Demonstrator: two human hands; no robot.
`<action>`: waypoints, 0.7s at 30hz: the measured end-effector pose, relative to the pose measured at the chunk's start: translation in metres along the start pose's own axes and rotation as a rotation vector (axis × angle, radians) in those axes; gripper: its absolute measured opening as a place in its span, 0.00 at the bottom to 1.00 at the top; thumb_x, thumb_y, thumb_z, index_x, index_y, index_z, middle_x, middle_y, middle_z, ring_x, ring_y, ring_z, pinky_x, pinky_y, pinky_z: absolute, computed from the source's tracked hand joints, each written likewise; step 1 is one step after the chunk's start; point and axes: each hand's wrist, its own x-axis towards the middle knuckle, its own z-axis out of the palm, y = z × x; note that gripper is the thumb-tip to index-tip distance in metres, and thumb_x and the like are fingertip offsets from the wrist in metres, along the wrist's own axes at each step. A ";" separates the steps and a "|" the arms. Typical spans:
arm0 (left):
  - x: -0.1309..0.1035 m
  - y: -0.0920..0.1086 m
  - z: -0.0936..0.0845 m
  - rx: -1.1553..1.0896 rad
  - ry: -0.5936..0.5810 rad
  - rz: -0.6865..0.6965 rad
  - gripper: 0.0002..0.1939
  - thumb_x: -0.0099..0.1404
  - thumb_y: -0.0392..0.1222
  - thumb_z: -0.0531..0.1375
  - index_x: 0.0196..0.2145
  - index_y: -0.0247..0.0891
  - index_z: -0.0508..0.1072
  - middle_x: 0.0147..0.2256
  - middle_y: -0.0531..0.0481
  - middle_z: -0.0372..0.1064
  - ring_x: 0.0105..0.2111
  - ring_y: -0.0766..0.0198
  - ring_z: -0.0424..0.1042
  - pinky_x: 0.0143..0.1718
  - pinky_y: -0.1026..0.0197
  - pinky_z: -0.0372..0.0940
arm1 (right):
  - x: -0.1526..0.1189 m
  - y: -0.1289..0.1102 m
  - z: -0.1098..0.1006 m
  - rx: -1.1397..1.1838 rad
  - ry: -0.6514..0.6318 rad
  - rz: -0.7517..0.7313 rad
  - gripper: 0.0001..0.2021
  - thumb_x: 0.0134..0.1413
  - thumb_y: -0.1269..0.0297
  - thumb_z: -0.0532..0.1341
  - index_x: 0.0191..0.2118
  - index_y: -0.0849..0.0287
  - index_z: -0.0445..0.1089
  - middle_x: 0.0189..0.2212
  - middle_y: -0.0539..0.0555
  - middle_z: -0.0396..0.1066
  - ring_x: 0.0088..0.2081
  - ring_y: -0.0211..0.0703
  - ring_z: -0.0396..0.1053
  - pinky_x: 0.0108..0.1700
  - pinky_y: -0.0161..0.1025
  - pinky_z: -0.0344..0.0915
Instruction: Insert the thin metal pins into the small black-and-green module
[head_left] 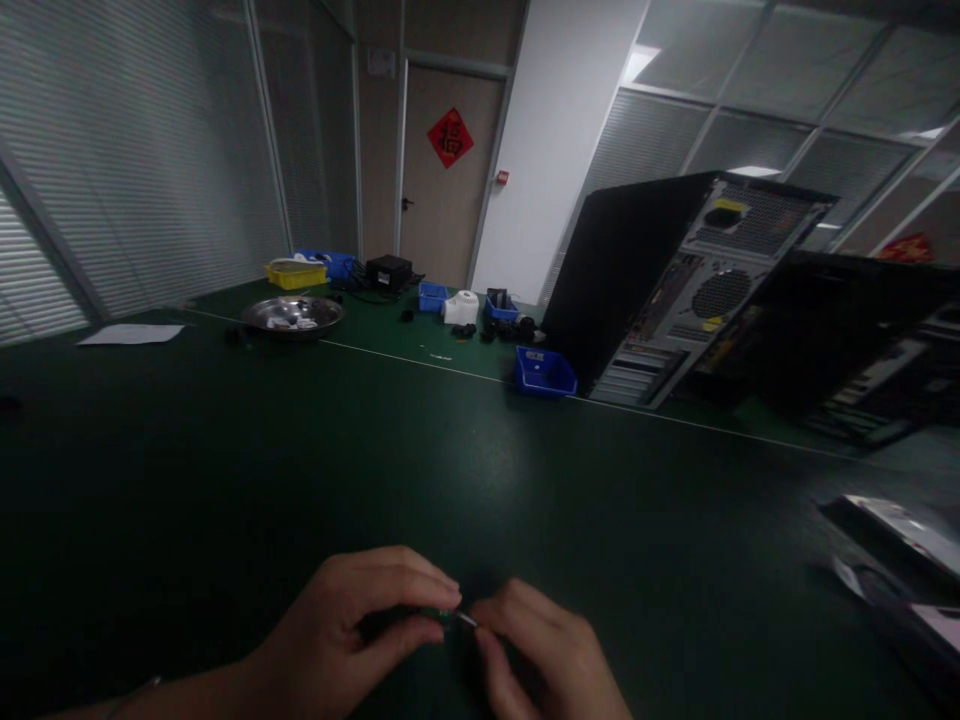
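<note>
Low in the view, my left hand (pixel 349 620) pinches a small green piece (pixel 441 614) between thumb and fingers; it looks like a little circuit board, mostly covered by the fingertips. Facing it, my right hand (pixel 551 640) is closed in a pinch on a thin silvery piece (pixel 466 620). That piece spans the narrow gap between the two hands and lies close to the green one. Whether the two are joined I cannot tell. Both hands are just over the dark green tabletop (pixel 465 490).
Beyond the hands sit a blue bin (pixel 544 373) and a tall computer case (pixel 637 270). A steel bowl (pixel 292 332) with white bits, a paper sheet (pixel 131 334) and a yellow tray (pixel 296 277) are at the back left. Blurred flat devices (pixel 907 535) lie at right.
</note>
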 end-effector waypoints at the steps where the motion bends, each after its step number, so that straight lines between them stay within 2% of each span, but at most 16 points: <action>1: 0.000 0.000 0.000 -0.016 0.010 0.000 0.21 0.58 0.22 0.66 0.43 0.47 0.81 0.38 0.52 0.82 0.38 0.62 0.80 0.42 0.68 0.72 | 0.002 -0.001 0.000 0.009 0.021 -0.012 0.12 0.59 0.74 0.53 0.37 0.61 0.75 0.27 0.57 0.75 0.26 0.42 0.74 0.28 0.32 0.66; 5: 0.000 0.002 0.001 -0.087 0.035 -0.053 0.21 0.56 0.22 0.68 0.40 0.48 0.82 0.36 0.53 0.83 0.36 0.63 0.81 0.40 0.69 0.72 | 0.007 -0.007 -0.002 0.044 0.089 -0.051 0.12 0.58 0.75 0.53 0.33 0.61 0.74 0.24 0.57 0.74 0.24 0.42 0.73 0.25 0.32 0.64; 9: 0.000 0.002 0.002 -0.149 0.027 -0.150 0.19 0.57 0.25 0.68 0.39 0.49 0.83 0.35 0.53 0.82 0.36 0.62 0.80 0.39 0.67 0.72 | 0.007 -0.010 -0.004 0.089 0.083 -0.035 0.11 0.57 0.75 0.54 0.32 0.60 0.73 0.25 0.58 0.75 0.25 0.42 0.73 0.26 0.32 0.65; 14: 0.003 0.001 0.000 -0.179 0.014 -0.256 0.13 0.60 0.30 0.65 0.38 0.46 0.82 0.35 0.52 0.79 0.37 0.60 0.78 0.39 0.63 0.70 | 0.007 -0.008 -0.008 0.131 0.082 0.011 0.10 0.59 0.74 0.54 0.35 0.59 0.73 0.28 0.56 0.75 0.28 0.42 0.74 0.30 0.32 0.66; 17: 0.004 0.002 -0.003 -0.099 -0.061 -0.318 0.10 0.65 0.32 0.62 0.39 0.44 0.81 0.35 0.52 0.77 0.37 0.60 0.76 0.39 0.62 0.68 | 0.006 -0.007 -0.010 0.171 0.147 0.067 0.10 0.62 0.73 0.54 0.37 0.57 0.72 0.29 0.54 0.75 0.30 0.41 0.74 0.32 0.32 0.67; 19: 0.004 0.004 -0.005 -0.007 -0.158 -0.338 0.09 0.66 0.33 0.60 0.40 0.43 0.80 0.35 0.52 0.75 0.37 0.61 0.75 0.39 0.61 0.67 | 0.005 -0.006 -0.011 0.184 0.185 0.106 0.09 0.63 0.72 0.55 0.37 0.57 0.72 0.29 0.54 0.75 0.31 0.41 0.74 0.33 0.32 0.67; 21: 0.005 0.007 -0.006 0.075 -0.277 -0.288 0.09 0.67 0.32 0.60 0.40 0.42 0.79 0.36 0.51 0.75 0.39 0.59 0.73 0.41 0.60 0.66 | 0.005 -0.006 -0.011 0.187 0.206 0.123 0.09 0.63 0.71 0.55 0.36 0.57 0.72 0.28 0.53 0.75 0.30 0.40 0.73 0.32 0.32 0.67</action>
